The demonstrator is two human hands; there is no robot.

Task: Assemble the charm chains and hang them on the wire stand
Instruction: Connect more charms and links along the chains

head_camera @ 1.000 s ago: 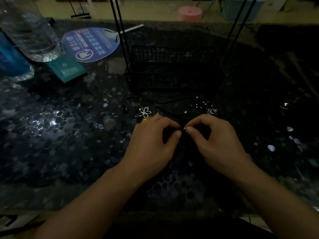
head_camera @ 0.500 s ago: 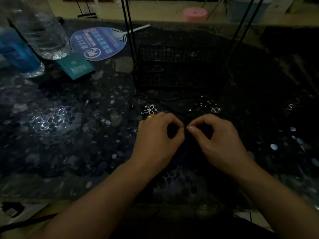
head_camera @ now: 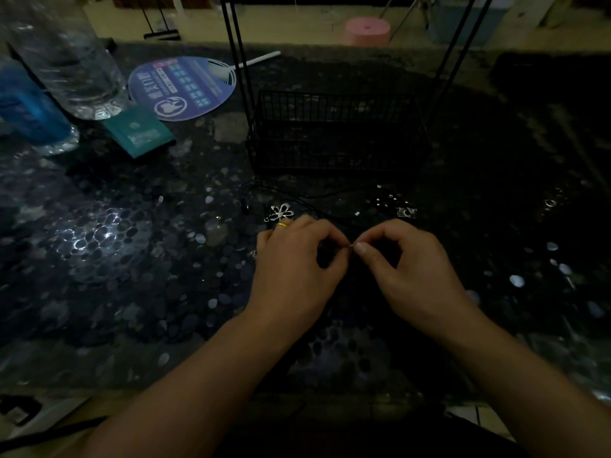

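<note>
My left hand (head_camera: 297, 269) and my right hand (head_camera: 410, 269) meet fingertip to fingertip over the dark table, both pinching a tiny metal piece (head_camera: 351, 246) of a chain; the dim light hides its exact shape. A silver flower charm (head_camera: 281, 211) lies just beyond my left hand. A thin black cord (head_camera: 317, 196) trails on the table behind both hands. Another small silver charm (head_camera: 406, 212) and several tiny silver bits (head_camera: 385, 196) lie beyond my right hand. The black wire stand (head_camera: 334, 130), with a basket base and tall uprights, stands behind them.
A clear water bottle (head_camera: 66, 57) and a blue bottle (head_camera: 26, 107) stand at the far left. A teal packet (head_camera: 139, 130) and a round blue fan (head_camera: 182, 87) lie next to them. A pink round container (head_camera: 367, 31) sits beyond the table.
My hands stay pinched together on the same small piece. The view has shifted slightly, so things on the table sit a little further right in frame.
</note>
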